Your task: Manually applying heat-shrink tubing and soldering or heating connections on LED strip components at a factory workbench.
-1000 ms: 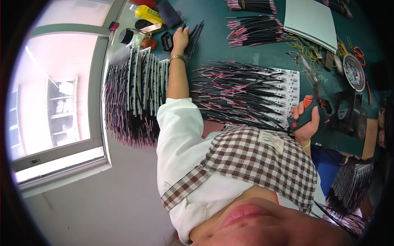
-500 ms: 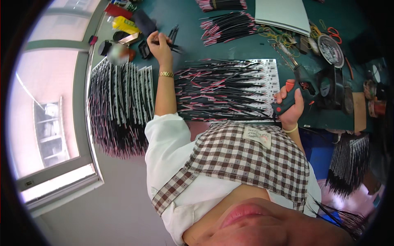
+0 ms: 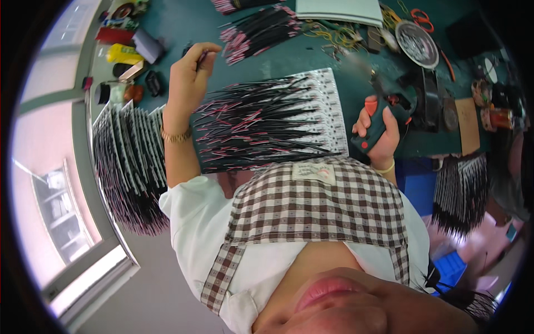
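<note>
My right hand (image 3: 381, 136) grips a soldering gun (image 3: 377, 123), dark green with an orange trigger and a red dot. Its tip points away from me and is blurred. Raised at the left, my left hand (image 3: 191, 78) has its fingers closed around a small, thin dark thing I cannot make out. Between my hands lies a white circuit board panel (image 3: 332, 108), with rows of black and red wires (image 3: 250, 122) reaching left from it. Part of the wires lies just beside my left wrist.
At the left hang stacked wired board strips (image 3: 130, 172). Beyond them stand a yellow bottle (image 3: 123, 54) and small containers. Wire bundles (image 3: 258, 33) and white sheets (image 3: 339, 12) lie at the back. A metal dish (image 3: 417, 44) and orange-handled scissors (image 3: 423, 20) are at the right.
The view has shifted, so the bench appears further left. My left hand has come away from the slim dark items at the back left, slightly rightward. My right hand keeps the soldering gun.
</note>
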Action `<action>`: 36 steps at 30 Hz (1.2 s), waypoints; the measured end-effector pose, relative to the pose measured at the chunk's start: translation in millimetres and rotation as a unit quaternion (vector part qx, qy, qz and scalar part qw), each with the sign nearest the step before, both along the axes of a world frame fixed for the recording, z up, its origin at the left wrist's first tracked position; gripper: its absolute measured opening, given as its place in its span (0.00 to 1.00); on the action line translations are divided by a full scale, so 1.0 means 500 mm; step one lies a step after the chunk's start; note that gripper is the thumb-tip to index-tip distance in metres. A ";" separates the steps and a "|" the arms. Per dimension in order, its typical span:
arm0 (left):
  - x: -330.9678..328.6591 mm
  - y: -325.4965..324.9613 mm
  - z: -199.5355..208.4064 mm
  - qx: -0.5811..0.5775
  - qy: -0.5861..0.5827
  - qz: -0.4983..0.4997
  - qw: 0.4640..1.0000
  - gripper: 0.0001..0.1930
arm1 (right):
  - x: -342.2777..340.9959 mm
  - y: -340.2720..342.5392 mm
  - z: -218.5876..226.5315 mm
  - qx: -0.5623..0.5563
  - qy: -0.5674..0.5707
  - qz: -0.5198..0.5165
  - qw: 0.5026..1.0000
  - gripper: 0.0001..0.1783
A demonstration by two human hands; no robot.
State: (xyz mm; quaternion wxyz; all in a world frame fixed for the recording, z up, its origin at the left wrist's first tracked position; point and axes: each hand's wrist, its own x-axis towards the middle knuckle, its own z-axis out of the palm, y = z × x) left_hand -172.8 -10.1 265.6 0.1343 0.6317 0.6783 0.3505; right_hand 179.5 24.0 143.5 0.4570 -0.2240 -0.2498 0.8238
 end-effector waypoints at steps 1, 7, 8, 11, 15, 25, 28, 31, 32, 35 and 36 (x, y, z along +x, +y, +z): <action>0.045 0.014 0.001 -0.025 0.052 0.001 0.998 0.09 | 0.016 0.024 -0.006 0.027 -0.027 0.021 0.999 0.23; 0.216 0.146 -0.131 -0.106 0.095 -0.117 0.983 0.11 | 0.048 0.099 -0.024 0.077 -0.075 -0.021 0.994 0.18; 0.226 0.170 -0.165 -0.109 0.090 -0.124 0.982 0.11 | 0.047 0.103 -0.035 0.081 -0.074 -0.019 0.994 0.18; 0.255 0.217 -0.239 -0.059 0.047 -0.146 0.986 0.08 | 0.046 0.114 -0.072 0.076 -0.077 -0.019 0.994 0.18; 0.288 0.249 -0.299 -0.101 0.010 -0.071 0.992 0.08 | 0.067 0.131 -0.102 0.056 -0.101 -0.014 0.993 0.18; 0.273 0.314 -0.353 -0.161 -0.013 0.001 0.987 0.09 | 0.065 0.160 -0.157 0.082 -0.180 -0.012 0.980 0.18; 0.251 0.321 -0.387 -0.118 -0.027 -0.008 0.993 0.06 | 0.066 0.161 -0.180 0.105 -0.166 0.019 0.980 0.21; 0.235 0.322 -0.399 -0.144 -0.093 0.008 0.985 0.06 | 0.065 0.159 -0.190 0.124 -0.197 0.044 0.972 0.25; 0.229 0.323 -0.406 -0.147 -0.094 0.008 0.985 0.06 | 0.064 0.157 -0.192 0.106 -0.210 0.043 0.971 0.22; 0.217 0.325 -0.413 -0.179 -0.134 -0.012 0.975 0.06 | 0.066 0.144 -0.207 0.153 -0.296 0.038 0.942 0.16; 0.214 0.323 -0.413 -0.183 -0.103 -0.023 0.977 0.06 | 0.067 0.141 -0.211 0.217 -0.368 0.035 0.904 0.12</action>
